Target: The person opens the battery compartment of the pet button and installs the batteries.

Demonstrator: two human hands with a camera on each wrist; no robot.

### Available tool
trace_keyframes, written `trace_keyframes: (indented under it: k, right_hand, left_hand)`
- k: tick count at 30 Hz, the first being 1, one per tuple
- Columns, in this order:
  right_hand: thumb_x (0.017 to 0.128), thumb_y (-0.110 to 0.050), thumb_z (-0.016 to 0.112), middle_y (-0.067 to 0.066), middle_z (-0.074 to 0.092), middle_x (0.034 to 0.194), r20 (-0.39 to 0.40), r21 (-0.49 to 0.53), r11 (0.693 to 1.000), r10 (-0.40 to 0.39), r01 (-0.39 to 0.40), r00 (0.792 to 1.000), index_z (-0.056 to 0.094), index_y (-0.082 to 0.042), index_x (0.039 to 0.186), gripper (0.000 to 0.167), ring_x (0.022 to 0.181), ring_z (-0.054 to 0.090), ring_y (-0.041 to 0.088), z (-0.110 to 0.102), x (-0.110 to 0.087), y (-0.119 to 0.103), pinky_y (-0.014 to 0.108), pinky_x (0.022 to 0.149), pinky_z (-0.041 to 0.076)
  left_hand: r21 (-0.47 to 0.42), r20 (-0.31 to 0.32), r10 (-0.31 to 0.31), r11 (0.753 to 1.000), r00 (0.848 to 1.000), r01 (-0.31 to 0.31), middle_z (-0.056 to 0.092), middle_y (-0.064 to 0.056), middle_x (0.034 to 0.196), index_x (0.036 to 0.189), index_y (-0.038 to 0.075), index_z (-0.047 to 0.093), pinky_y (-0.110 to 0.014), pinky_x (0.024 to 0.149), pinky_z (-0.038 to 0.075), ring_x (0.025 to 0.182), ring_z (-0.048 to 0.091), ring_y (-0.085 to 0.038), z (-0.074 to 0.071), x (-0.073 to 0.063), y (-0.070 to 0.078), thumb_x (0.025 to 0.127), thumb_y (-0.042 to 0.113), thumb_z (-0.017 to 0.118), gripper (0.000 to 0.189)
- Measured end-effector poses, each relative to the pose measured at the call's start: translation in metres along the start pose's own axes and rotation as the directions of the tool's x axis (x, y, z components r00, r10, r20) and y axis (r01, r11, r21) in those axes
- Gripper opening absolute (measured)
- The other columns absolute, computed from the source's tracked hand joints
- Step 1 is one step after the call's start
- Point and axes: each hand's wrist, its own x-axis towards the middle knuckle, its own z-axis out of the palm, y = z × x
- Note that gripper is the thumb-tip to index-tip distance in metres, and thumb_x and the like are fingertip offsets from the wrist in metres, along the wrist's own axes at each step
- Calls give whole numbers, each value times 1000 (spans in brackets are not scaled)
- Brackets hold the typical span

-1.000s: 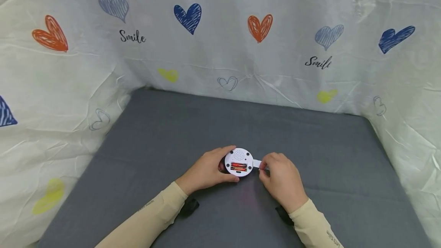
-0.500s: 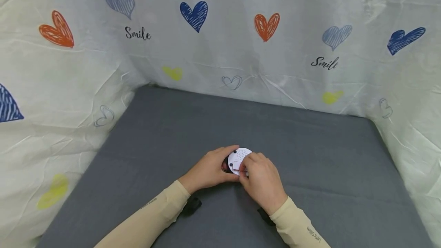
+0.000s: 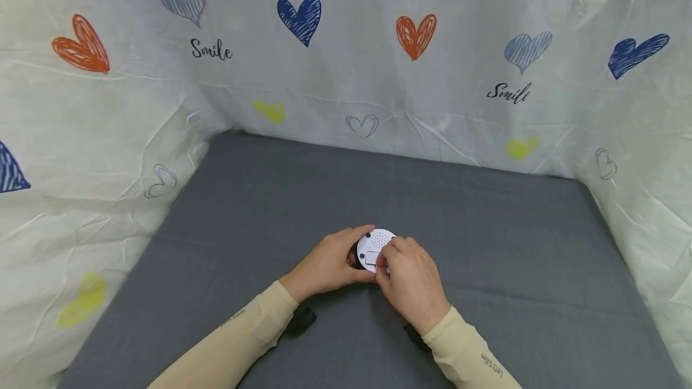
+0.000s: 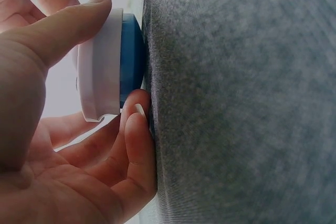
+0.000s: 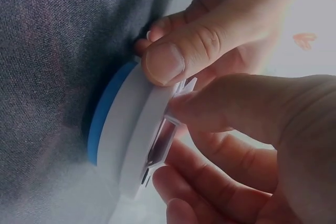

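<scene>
A round white battery-powered device [image 3: 381, 238] with a blue far side [image 4: 131, 59] stands tilted just over the cloth. Speaker holes and small dark feet dot its white face. My left hand [image 3: 327, 263] grips it by the rim, thumb on the near side and fingers round the far side. Between the thumb and fingers of my right hand [image 3: 413, 281] is a small white battery cover [image 3: 371, 258], pinched over the battery compartment. The batteries are hidden behind the cover and the right fingers.
Dark grey cloth [image 3: 303, 197] covers the table. A pale curtain [image 3: 346, 77] printed with hearts and "Smile" rises at the back and both sides. Black straps [image 3: 300, 322] sit at both wrists.
My right hand has moved left, bringing the cover from beside the device onto its battery compartment, over the red batteries seen earlier. The left hand keeps its grip.
</scene>
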Motion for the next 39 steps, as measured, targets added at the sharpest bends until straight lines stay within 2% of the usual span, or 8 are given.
trace_keyframes:
  k: [7,14,27,35,39]
  right_hand:
    - [82,-6,92,-1,69,88,26,9,1000,20,-20,999,76,-15,82,18,81,62,19,-1,0,-1,36,74,55]
    - [83,-7,91,-1,67,86,30,-2,1000,26,-26,999,76,-15,80,18,80,62,19,0,1,-3,36,70,54]
    - [84,-8,91,1,65,85,40,-14,999,36,-35,999,76,-14,83,16,81,62,21,2,2,-5,38,70,53]
    - [83,-8,93,1,66,87,13,-13,1000,16,-16,1000,76,-14,84,18,81,61,22,2,1,2,36,69,53]
    - [81,-7,95,1,65,86,5,14,1000,11,-11,1000,76,-14,84,21,79,59,21,2,1,6,35,69,54]
  left_hand:
    - [-4,1,-4,1000,1000,4,64,-8,152,163,21,49,-46,107,55,133,65,-24,-1,-1,0,83,53,93,97]
    - [5,2,-17,1000,1000,17,64,-7,151,164,21,49,-44,105,56,129,66,-20,-2,-1,1,84,55,91,97]
    - [16,8,-30,999,1000,30,68,-3,141,165,21,47,-32,86,52,100,61,-11,-5,-1,1,84,55,91,98]
    - [-6,11,-21,1000,1000,21,65,-4,148,166,23,46,-35,91,54,110,63,-13,-1,1,2,85,55,91,98]
    - [-10,15,-28,1000,1000,28,67,-1,139,165,23,46,-31,85,53,101,62,-10,-1,1,2,85,53,91,97]
